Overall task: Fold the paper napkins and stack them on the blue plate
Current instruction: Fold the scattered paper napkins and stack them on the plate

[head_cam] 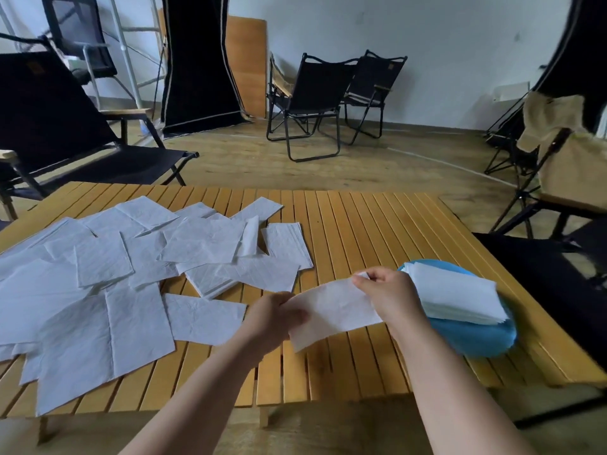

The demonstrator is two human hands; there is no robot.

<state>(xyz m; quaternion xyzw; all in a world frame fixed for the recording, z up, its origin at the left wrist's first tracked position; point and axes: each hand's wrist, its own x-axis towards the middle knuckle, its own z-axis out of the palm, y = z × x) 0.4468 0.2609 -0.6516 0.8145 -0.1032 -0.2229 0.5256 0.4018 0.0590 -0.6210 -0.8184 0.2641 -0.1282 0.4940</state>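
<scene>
white folded paper napkin (331, 311) held above slatted yellow wooden table (361, 231), pinched at near end by left hand (274, 315), at far corner by right hand (386, 289). just beside round blue plate (476, 339) bearing stack of folded white napkins (456, 295). loose unfolded white napkins (131, 274) spread over table's left half.

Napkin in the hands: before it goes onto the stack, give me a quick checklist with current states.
1. Left hand grips the held napkin at its left end: ok.
2. Right hand pinches its upper right corner: ok.
3. Napkin folded to a narrow strip: ok; edges aligned: cannot tell.
4. Blue plate within reach, just right of the right hand: ok.
5. Folded stack on the plate sits tidy, with room on top: ok.
6. Unfolded napkins remaining on the table: many, job not finished.
</scene>
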